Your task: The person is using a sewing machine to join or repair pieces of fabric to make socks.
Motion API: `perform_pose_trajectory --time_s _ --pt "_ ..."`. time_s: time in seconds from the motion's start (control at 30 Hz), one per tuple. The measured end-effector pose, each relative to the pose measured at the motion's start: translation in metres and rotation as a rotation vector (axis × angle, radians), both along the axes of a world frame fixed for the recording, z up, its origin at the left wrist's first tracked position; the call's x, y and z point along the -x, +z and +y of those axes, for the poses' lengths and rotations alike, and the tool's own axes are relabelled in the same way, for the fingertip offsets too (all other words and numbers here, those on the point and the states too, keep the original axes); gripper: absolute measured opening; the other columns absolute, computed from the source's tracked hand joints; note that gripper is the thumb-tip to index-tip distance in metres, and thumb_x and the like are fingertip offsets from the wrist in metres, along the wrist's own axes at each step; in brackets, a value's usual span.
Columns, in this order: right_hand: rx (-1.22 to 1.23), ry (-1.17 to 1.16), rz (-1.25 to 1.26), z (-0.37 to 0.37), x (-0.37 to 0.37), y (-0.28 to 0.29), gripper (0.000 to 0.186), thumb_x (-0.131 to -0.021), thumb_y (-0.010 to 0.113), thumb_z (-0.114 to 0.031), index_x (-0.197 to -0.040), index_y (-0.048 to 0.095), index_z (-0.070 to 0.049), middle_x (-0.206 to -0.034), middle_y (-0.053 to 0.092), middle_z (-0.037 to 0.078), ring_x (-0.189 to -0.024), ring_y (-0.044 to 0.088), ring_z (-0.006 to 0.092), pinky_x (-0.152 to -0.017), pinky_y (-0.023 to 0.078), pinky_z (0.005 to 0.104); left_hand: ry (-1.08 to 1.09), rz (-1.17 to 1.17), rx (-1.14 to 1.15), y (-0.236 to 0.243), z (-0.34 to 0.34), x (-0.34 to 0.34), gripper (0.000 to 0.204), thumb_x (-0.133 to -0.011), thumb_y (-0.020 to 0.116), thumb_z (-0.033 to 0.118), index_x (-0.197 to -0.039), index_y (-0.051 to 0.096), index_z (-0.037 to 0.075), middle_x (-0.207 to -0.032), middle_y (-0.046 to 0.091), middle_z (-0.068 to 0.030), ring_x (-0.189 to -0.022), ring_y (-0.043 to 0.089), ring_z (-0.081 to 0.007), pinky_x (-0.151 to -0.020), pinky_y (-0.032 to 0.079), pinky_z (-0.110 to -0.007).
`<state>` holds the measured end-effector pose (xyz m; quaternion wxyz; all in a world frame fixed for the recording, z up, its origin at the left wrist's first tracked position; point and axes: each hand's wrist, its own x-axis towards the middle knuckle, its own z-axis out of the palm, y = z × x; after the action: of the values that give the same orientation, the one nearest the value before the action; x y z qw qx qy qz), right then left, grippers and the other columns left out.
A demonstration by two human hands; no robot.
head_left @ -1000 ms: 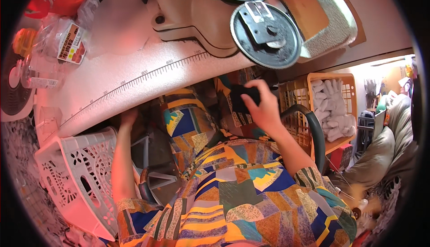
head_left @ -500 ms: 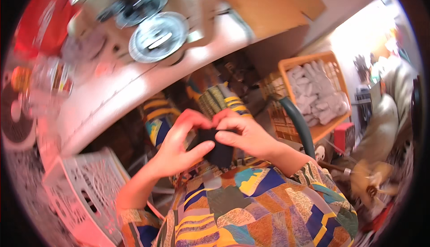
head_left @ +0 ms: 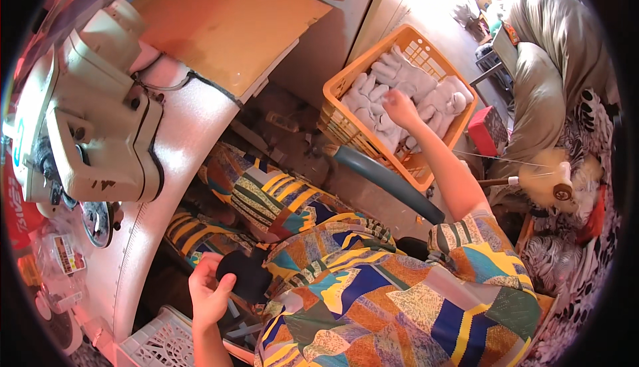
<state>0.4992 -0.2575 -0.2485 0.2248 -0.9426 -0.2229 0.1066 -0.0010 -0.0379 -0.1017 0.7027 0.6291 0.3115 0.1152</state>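
My left hand (head_left: 212,294) is closed round a black piece of cloth (head_left: 245,277) above my lap, its thumb lying over the near side. Far to the right, my right hand (head_left: 401,109) reaches over an orange plastic basket (head_left: 373,125) heaped with white knitted gloves (head_left: 442,107). Its fingers are curled and bunched close to the gloves; whatever they may hold is hidden and slightly blurred.
A beige sewing machine (head_left: 110,154) stands on the white table (head_left: 174,127) at left, with a cardboard sheet (head_left: 226,27) behind it. A dark curved bar (head_left: 389,182) crosses before the basket. A white crate (head_left: 160,342) sits low at left; a red box (head_left: 488,131) is beyond the basket.
My hands have parted: the right hand has let go of the black cloth and moved to the glove basket, while the left keeps the cloth. The view has swung right.
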Motion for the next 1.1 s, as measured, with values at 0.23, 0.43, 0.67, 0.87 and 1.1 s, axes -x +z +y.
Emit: perform_pose_trajectory --time_s 0.23,0.43,0.67,0.87,1.1 --pt "0.164 -0.248 0.296 -0.046 -0.004 -0.125 0.078 -0.071 0.078 -0.035 -0.138 0.039 -0.022 -0.12 0.058 0.025 -0.113 0.056 0.0388 -0.096 0.045 0.0424 0.257 0.093 -0.048 -0.006 -0.012 0.022 0.042 -0.084 0.076 0.024 -0.105 0.046 0.004 -0.08 0.045 0.0039 -0.065 0.041 -0.0029 -0.06 0.033 -0.016" --pt "-0.006 -0.28 0.014 -0.06 -0.032 -0.113 0.046 -0.077 0.067 -0.02 -0.12 0.051 -0.019 -0.098 0.065 0.023 -0.096 0.062 0.0422 -0.085 0.047 0.0485 0.369 -0.094 0.264 0.01 -0.011 0.003 0.052 -0.083 0.077 0.023 -0.119 0.043 0.006 -0.09 0.057 -0.0012 -0.081 0.056 -0.009 -0.07 0.044 -0.021" --pt "-0.733 0.015 0.163 0.014 0.026 0.142 0.033 -0.089 0.058 -0.009 -0.122 0.054 -0.011 -0.111 0.064 0.009 -0.097 0.06 0.0177 -0.084 0.049 0.0309 0.326 -0.369 0.382 0.01 -0.009 -0.014 0.056 -0.082 0.076 0.017 -0.128 0.043 0.01 -0.116 0.061 -0.0109 -0.102 0.063 -0.0214 -0.087 0.051 -0.034" --pt "-1.138 0.324 0.267 0.14 0.094 0.245 0.032 -0.09 0.059 -0.005 -0.121 0.054 -0.003 -0.113 0.061 0.004 -0.104 0.057 0.0126 -0.09 0.046 0.0277 0.372 -0.576 0.457 0.02 -0.006 -0.044 0.041 -0.09 0.063 0.005 -0.127 0.046 0.006 -0.117 0.062 -0.0145 -0.111 0.061 -0.0258 -0.098 0.048 -0.042" --pt "-0.931 0.418 0.072 0.251 0.097 0.194 0.032 -0.091 0.059 -0.014 -0.12 0.054 -0.003 -0.106 0.06 0.011 -0.099 0.058 0.0227 -0.09 0.045 0.033 0.338 -0.694 0.522 0.02 -0.012 -0.053 0.03 -0.093 0.058 0.008 -0.122 0.054 0.01 -0.118 0.063 -0.0119 -0.106 0.062 -0.0226 -0.091 0.05 -0.036"
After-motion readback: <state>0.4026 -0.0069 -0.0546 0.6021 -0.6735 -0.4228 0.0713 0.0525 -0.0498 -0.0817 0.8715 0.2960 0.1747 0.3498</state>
